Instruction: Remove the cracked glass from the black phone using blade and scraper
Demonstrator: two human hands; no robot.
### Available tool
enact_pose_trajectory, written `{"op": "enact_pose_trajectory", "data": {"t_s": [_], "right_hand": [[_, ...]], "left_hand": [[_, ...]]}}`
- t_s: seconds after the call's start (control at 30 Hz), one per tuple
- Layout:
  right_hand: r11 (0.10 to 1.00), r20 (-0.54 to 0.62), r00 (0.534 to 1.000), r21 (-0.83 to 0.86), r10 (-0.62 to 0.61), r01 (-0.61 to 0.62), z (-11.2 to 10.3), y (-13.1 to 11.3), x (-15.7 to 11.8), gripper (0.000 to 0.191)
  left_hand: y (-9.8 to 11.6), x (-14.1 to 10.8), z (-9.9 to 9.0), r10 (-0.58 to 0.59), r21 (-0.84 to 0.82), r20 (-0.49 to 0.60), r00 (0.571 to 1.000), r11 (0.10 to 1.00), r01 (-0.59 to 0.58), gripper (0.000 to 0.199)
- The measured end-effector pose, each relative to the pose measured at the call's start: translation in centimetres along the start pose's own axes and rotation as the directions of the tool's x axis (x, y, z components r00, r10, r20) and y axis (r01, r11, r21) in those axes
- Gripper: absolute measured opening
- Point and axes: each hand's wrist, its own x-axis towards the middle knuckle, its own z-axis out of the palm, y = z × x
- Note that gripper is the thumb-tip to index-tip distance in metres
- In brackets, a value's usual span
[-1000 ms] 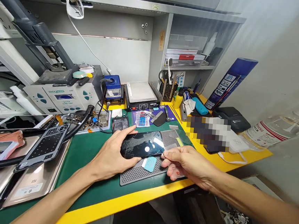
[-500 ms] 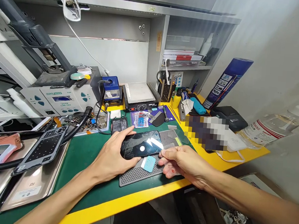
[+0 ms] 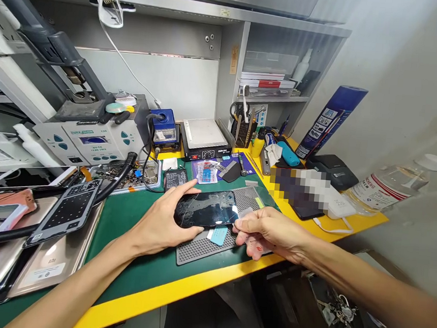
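Observation:
A dark phone with a cracked screen [image 3: 207,207] is held just above a grey perforated mat [image 3: 195,254]. My left hand [image 3: 162,220] grips its left end, thumb along the near edge and fingers at the far edge. At the phone's right end my right hand [image 3: 260,231] pinches a thin translucent plastic sheet [image 3: 267,247], partly hidden by the fingers; its tip meets the phone's near right corner. A light-blue tab [image 3: 219,235] shows on the mat beneath the phone's near edge.
Behind the phone lie a black battery [image 3: 176,179], small plastic packets [image 3: 207,172] and a screwdriver [image 3: 241,163]. A rework station [image 3: 94,143] and stacked device shells [image 3: 47,261] stand left. On the right are a covered phone [image 3: 296,194], a blue spray can [image 3: 331,123] and a clear bottle [image 3: 392,187].
The camera view has shifted slightly. Both hands keep their holds, and the phone's tilt has changed a little, so the bright reflection on its screen has mostly gone.

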Motion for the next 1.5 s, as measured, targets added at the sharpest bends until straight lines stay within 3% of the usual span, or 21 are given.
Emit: {"op": "enact_pose_trajectory", "data": {"t_s": [0.27, 0.67, 0.9, 1.17, 1.5], "right_hand": [[0.999, 0.030, 0.999, -0.050, 0.013, -0.012, -0.3, 0.0, 0.0, 0.024], [0.988, -0.111, 0.983, 0.034, -0.143, 0.148, 1.5, 0.7, -0.5, 0.029], [0.990, -0.136, 0.984, 0.062, -0.119, 0.128, 1.6, 0.5, -0.2, 0.020], [0.995, -0.053, 0.998, 0.088, -0.033, 0.038, 0.5, -0.2, 0.0, 0.016], [0.996, 0.062, 0.998, 0.089, -0.022, 0.017, -0.5, -0.8, 0.6, 0.012]], "left_hand": [[-0.1, 0.1, -0.3, 0.002, -0.019, 0.035, 0.999, 1.000, -0.001, 0.094], [0.3, -0.1, 0.7, -0.065, -0.030, -0.078, 0.995, 0.998, 0.062, 0.089], [0.0, -0.1, 0.9, -0.061, -0.029, -0.092, 0.994, 0.998, 0.058, 0.089], [0.2, 0.1, 0.2, -0.071, -0.058, -0.036, 0.997, 0.996, 0.069, 0.092], [0.4, 0.2, -0.3, -0.130, -0.121, -0.013, 0.991, 0.984, 0.127, 0.091]]}}
